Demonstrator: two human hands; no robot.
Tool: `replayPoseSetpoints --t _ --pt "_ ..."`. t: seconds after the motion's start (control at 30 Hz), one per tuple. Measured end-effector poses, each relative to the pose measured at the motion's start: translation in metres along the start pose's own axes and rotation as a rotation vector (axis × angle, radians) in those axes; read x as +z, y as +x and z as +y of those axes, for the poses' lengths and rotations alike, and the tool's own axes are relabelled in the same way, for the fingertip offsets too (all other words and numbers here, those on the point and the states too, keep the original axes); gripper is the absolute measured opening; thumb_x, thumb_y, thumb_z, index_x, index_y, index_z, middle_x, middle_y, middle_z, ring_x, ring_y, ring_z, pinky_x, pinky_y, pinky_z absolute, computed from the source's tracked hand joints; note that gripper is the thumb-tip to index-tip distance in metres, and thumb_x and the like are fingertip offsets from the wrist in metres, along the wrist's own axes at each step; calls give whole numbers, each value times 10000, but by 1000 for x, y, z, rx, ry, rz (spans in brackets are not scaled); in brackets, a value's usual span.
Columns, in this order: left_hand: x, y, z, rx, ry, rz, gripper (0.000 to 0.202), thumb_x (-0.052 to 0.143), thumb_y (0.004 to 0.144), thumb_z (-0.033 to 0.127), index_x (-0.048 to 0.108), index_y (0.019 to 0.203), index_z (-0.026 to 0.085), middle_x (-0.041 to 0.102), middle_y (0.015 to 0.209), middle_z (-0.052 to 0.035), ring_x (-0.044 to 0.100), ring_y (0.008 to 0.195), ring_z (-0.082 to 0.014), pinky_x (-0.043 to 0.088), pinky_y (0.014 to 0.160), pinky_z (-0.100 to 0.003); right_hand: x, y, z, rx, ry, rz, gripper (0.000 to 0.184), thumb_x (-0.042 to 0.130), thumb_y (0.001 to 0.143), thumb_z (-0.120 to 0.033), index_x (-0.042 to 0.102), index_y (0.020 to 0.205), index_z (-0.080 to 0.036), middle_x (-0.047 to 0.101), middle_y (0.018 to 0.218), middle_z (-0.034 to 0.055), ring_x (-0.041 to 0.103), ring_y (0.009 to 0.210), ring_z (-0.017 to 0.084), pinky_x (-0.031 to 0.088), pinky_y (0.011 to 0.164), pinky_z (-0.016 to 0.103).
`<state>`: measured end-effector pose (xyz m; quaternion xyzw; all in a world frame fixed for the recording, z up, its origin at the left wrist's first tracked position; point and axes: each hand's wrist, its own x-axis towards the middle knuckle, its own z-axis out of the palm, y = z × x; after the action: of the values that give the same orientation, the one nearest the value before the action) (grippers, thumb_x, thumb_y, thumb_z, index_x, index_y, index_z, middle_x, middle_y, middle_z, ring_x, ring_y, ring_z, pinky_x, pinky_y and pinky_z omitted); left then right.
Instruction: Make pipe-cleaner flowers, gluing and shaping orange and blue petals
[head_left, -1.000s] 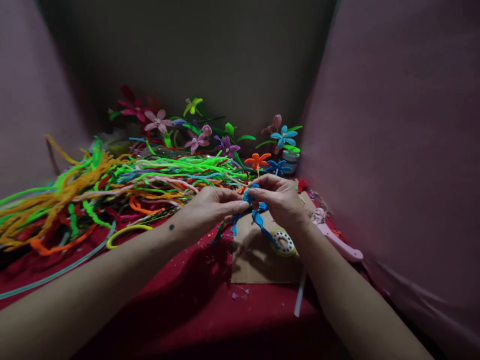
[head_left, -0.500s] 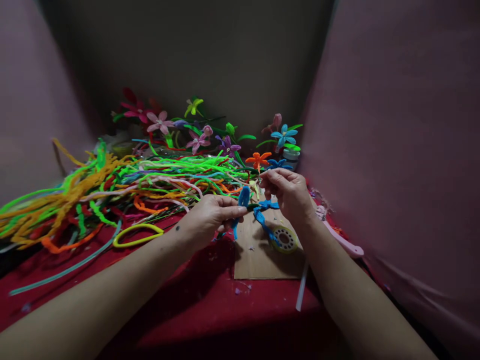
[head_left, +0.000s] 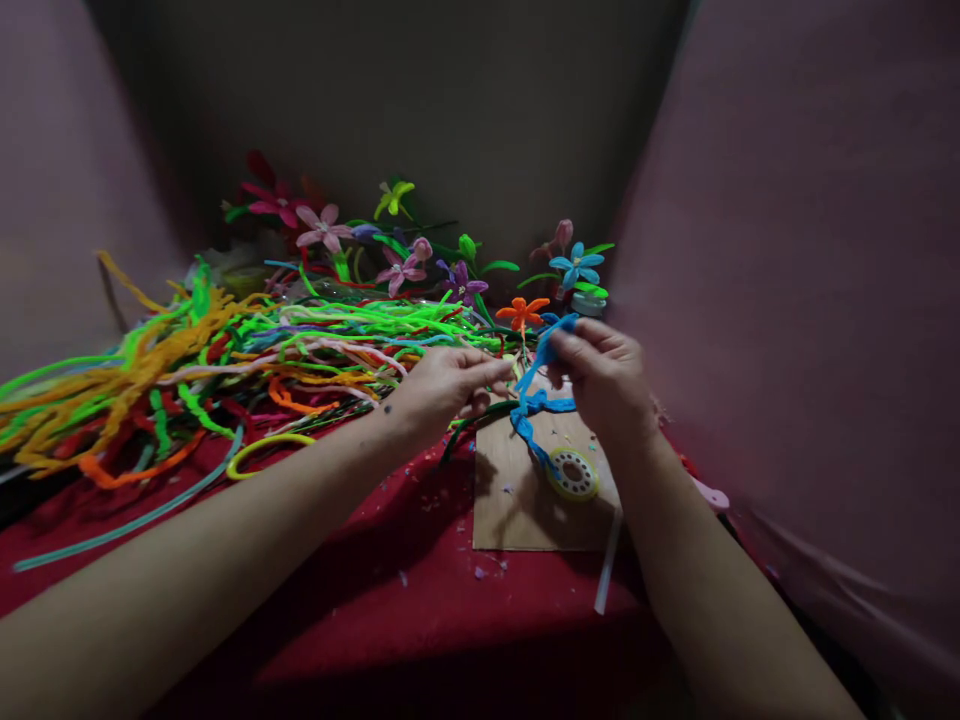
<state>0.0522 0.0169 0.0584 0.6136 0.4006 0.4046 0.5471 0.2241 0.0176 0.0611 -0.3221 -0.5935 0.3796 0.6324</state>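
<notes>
My right hand (head_left: 604, 365) pinches a bent blue pipe cleaner (head_left: 541, 352), its lower end hanging down toward the left. To its left, my left hand (head_left: 461, 382) has thumb and fingers closed near that lower end; whether anything is between them I cannot make out. Just below both hands, more twisted blue pipe cleaner pieces (head_left: 525, 425) lie over a wooden board (head_left: 517, 520). A dark green strand (head_left: 469, 425) runs under my left hand. On the board sits a yellow-rimmed roll of tape (head_left: 574, 474), touched by one blue end.
A large heap of colourful pipe cleaners (head_left: 225, 340) spreads at the left. Behind it stand pipe-cleaner flowers, among them an orange flower (head_left: 523, 313) and a light blue one (head_left: 577, 265). A translucent stick (head_left: 608, 565) lies by the board on the red cloth (head_left: 420, 620).
The blue loop has passed from my left hand to my right, which has moved slightly right. My left hand has shifted up and right.
</notes>
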Motion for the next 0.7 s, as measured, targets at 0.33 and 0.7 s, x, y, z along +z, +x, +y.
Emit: replayPoseSetpoints --t 0.33,0.7 --pt "56 88 -12 191 830 -168 94 666 574 171 688 663 149 650 679 -56 592 735 -216 408 664 -300 -28 21 1 36 408 389 141 553 666 -272 464 587 -197 433 471 -69 379 364 62 274 370 221" --pt "73 94 -34 256 847 -62 122 588 584 66 545 513 154 534 572 -39 550 695 -209 368 660 -311 -26 17 -5 27 517 310 117 526 713 -264 583 652 -182 487 511 -47 420 420 70 309 398 211"
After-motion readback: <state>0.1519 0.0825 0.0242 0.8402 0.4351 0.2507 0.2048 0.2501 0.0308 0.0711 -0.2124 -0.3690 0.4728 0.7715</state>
